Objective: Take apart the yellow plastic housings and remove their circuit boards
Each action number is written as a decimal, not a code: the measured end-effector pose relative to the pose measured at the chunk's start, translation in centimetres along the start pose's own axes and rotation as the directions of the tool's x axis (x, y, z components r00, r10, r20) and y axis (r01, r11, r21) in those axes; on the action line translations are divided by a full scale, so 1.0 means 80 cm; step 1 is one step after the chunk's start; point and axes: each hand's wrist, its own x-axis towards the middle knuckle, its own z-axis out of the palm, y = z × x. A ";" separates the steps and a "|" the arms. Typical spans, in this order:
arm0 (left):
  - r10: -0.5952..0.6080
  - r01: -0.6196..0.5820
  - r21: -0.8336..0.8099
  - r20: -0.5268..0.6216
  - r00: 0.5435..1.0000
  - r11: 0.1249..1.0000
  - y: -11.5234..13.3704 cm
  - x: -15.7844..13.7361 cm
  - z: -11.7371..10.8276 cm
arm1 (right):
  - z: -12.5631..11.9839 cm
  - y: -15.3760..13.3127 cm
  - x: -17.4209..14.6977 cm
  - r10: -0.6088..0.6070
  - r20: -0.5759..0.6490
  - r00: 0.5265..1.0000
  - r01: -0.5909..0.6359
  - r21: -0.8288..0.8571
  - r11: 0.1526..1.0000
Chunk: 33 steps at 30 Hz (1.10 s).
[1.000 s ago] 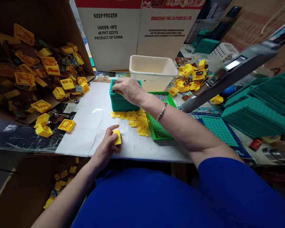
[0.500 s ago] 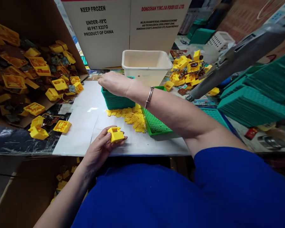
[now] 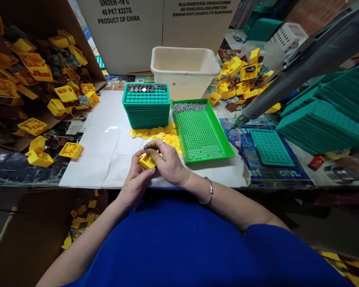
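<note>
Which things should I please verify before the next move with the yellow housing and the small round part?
1. Yellow housing held: ok, in the left hand's fingers.
2. Small round part gripped: ok, between the right hand's thumb and finger.
3. Round part seated in the housing: not ok, it is held up at the fingertips.
4. Housing's interior fully visible: not ok, fingers cover part of it.
5. More round parts within the teal tray stack: ok, along the top tray's far side.
6. Lower trays filled: cannot tell, hidden.

Head-worn view; faces forward and down; blue shirt (image 3: 173,243) close below, white work surface (image 3: 97,135) beyond
</note>
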 end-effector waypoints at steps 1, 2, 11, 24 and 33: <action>0.023 -0.023 0.028 0.014 1.000 0.999 -0.003 0.001 0.003 | 0.003 0.004 -0.007 -0.017 -0.011 1.000 0.016 -0.057 0.998; 0.056 -0.058 0.058 0.022 0.998 0.997 -0.006 0.002 0.005 | 0.006 0.007 -0.011 -0.036 -0.018 0.999 0.034 -0.119 0.992; 0.074 -0.079 0.068 0.076 0.994 0.995 -0.011 0.001 0.005 | 0.005 0.013 -0.022 0.009 -0.110 0.994 -0.001 0.075 0.997; 0.149 -0.152 0.128 0.037 0.988 0.980 -0.010 0.001 0.007 | 0.014 0.016 -0.026 0.161 -0.112 0.981 -0.107 0.380 0.919; 0.145 -0.149 0.060 0.068 0.987 0.987 -0.014 0.003 0.006 | 0.014 0.008 -0.028 0.060 -0.171 0.983 -0.022 0.216 0.976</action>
